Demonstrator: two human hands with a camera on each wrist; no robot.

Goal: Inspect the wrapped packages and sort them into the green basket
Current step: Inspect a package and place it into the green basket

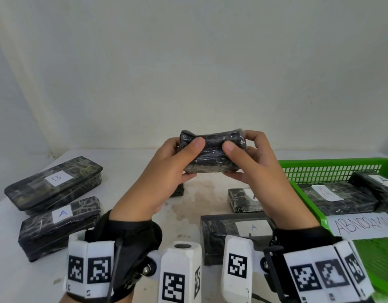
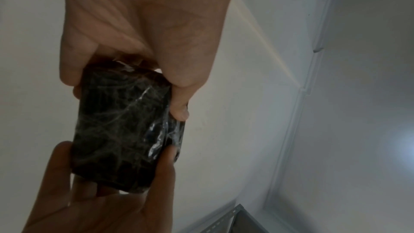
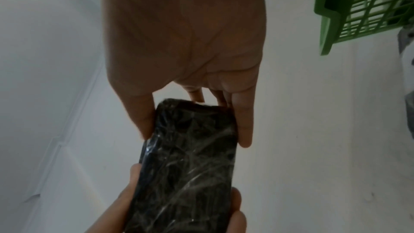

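1. Head view: fingers (image 1: 194,147) of both hands are clamped on one small black wrapped package (image 1: 211,153), held in the air above the surface (image 1: 127,162), one hand at each end. Left hand (image 1: 164,171) has its thumb on the near face; right hand (image 1: 261,171) mirrors it. No label shows on the face turned to the camera.
2. Head view, step: likely inspection. Best done by rotating the package slowly between both hands so every face gets seen, keeping the grip light, since the film wrap looks slippery and creases easily.
3. Head view, containers: green basket (image 1: 333,169) sits on the right, near the right hand, and holds two dark packages; one shows an "A" label (image 1: 326,192), the other's label is cut off. A paper sign (image 1: 361,226) reading "ABNORMAL", with its last letter cut off, lies on the near part of the basket.
4. Head view, loose packages on the surface: a "B" package (image 1: 55,184) and an "A" package (image 1: 59,226) on the left, and more wrapped packages under the hands.
5. Left wrist view: left fingers (image 2: 179,105) grip the upper end of the package (image 2: 125,127); the other hand holds the lower end.
6. Right wrist view: right fingers (image 3: 244,127) pinch the package (image 3: 190,157) at its sides; a basket corner (image 3: 331,15) shows at top right.
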